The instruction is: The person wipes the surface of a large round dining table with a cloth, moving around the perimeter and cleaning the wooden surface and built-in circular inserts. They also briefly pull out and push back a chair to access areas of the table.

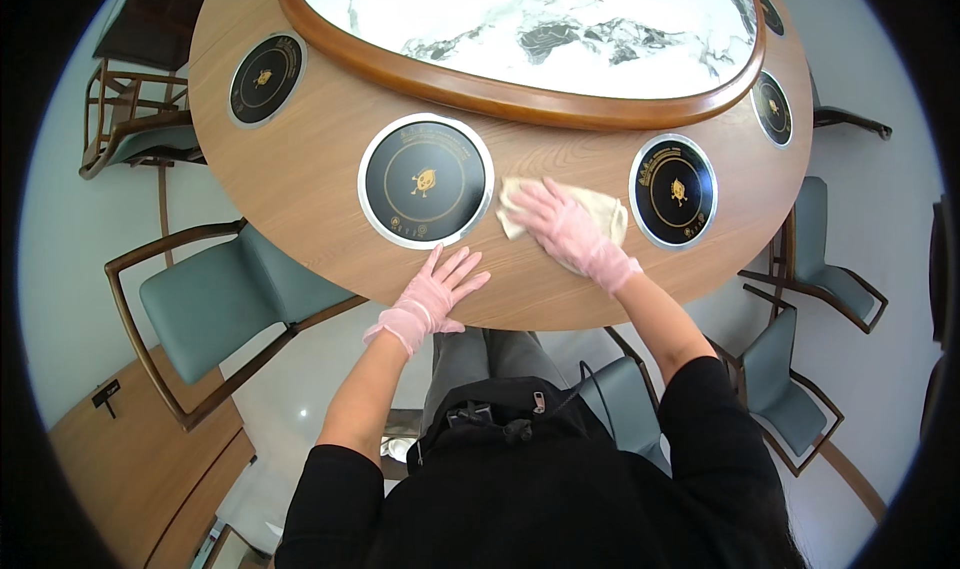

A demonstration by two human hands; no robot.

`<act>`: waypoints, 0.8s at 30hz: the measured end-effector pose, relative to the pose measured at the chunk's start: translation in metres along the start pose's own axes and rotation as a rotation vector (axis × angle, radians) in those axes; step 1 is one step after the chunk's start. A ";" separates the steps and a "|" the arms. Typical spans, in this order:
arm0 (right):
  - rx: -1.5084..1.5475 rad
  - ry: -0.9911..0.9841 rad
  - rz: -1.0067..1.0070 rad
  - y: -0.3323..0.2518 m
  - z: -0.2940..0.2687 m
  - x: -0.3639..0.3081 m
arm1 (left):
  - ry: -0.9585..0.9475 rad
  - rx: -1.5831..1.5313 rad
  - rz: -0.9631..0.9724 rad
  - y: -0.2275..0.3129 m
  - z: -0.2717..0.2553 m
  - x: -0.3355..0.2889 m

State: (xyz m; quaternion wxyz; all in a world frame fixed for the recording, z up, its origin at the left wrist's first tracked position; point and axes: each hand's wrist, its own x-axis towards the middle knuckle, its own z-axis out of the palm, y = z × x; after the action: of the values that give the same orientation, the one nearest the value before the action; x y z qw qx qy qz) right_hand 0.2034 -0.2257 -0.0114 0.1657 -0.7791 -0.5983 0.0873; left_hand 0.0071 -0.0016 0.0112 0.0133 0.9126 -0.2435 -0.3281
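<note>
My right hand, in a thin pink glove, has hold of a cream cleaning cloth and presses it down on the wooden tabletop. Its fingers lie over the cloth's left part, slightly blurred. Beside it, my left hand, gloved in pink too, rests on the table's near edge with fingers spread and nothing in them. Its fingertips reach the lower rim of a round black cooktop with a silver ring. Another black cooktop lies just right of the cloth.
A raised, white marble-patterned centre with a brown wooden rim takes up the table's far part. More cooktops, such as one at left, line the edge. Green-grey chairs surround the table. A wooden cabinet stands at lower left.
</note>
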 end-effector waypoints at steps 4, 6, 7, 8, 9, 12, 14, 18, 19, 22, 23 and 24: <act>-0.009 -0.124 0.029 0.012 -0.016 -0.062 | -0.061 0.020 -0.011 0.001 -0.005 0.002; -0.077 -0.010 0.229 0.023 -0.016 -0.066 | -0.047 0.016 -0.006 0.001 -0.004 0.003; -0.109 0.048 0.327 0.028 -0.016 -0.063 | -0.047 0.014 -0.006 0.001 -0.004 0.003; -0.135 0.131 0.370 0.037 -0.009 -0.059 | -0.048 0.010 -0.007 0.002 -0.003 0.002; -0.145 0.191 0.421 0.042 -0.007 -0.047 | -0.050 0.009 -0.006 0.001 -0.002 0.002; -0.161 0.312 0.551 0.041 -0.003 -0.008 | -0.045 0.015 -0.005 0.002 0.000 0.003; -0.141 0.331 0.593 0.037 0.002 0.012 | 0.017 0.006 0.012 0.001 0.004 0.004; -0.119 0.259 0.427 0.019 0.014 0.025 | 0.011 -0.004 0.008 0.001 0.004 0.003; -0.118 0.224 0.359 0.007 0.018 0.027 | 0.002 0.006 0.002 0.001 0.004 0.004; -0.065 0.133 0.183 -0.024 0.024 0.012 | -0.081 0.048 -0.041 0.004 -0.001 0.005; -0.018 0.107 0.147 -0.034 0.028 0.000 | -0.088 0.057 -0.037 0.004 -0.003 0.007; 0.029 0.080 0.108 -0.043 0.028 -0.011 | -0.095 0.065 -0.037 0.004 -0.004 0.008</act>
State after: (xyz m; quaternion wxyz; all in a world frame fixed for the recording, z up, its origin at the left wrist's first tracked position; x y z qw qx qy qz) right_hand 0.1525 -0.2224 -0.0227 0.1958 -0.8106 -0.5470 0.0736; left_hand 0.0132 -0.0098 0.0105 -0.0339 0.9004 -0.2374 -0.3630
